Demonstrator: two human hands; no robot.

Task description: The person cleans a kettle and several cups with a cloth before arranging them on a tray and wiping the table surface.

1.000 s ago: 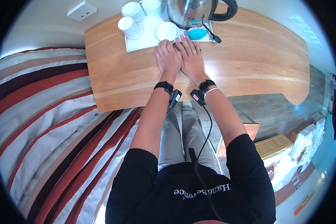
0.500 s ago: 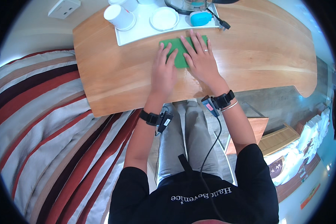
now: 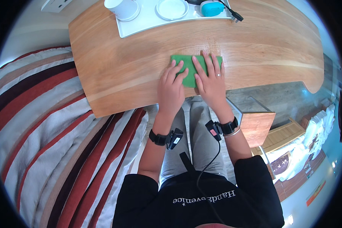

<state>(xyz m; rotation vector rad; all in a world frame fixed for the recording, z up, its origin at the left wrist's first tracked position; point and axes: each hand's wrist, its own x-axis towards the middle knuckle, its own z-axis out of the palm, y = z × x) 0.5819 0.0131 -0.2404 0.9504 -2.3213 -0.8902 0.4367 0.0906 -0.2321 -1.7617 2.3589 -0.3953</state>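
Observation:
A folded green cloth (image 3: 190,69) lies flat on the wooden table (image 3: 140,72) close to its near edge. My left hand (image 3: 172,84) rests on the cloth's left part, fingers stretched out and apart. On its right part lies my right hand (image 3: 211,81), flat with the fingers spread and a ring on one of them. Both palms face down and press on the cloth without gripping it. Damp streaks shine on the wood just beyond the cloth.
At the far side a white tray (image 3: 140,28) holds a white cup (image 3: 119,8), a round white lid (image 3: 172,9) and a turquoise item (image 3: 212,8). A black plug (image 3: 236,16) hangs over its right edge. Striped curtain fabric (image 3: 64,152) borders the table's left; a chair (image 3: 257,125) stands right.
Both hands have slid the green cloth toward me and slightly right, away from the tray. Damp streaks now show where the cloth was. The view has shifted a little.

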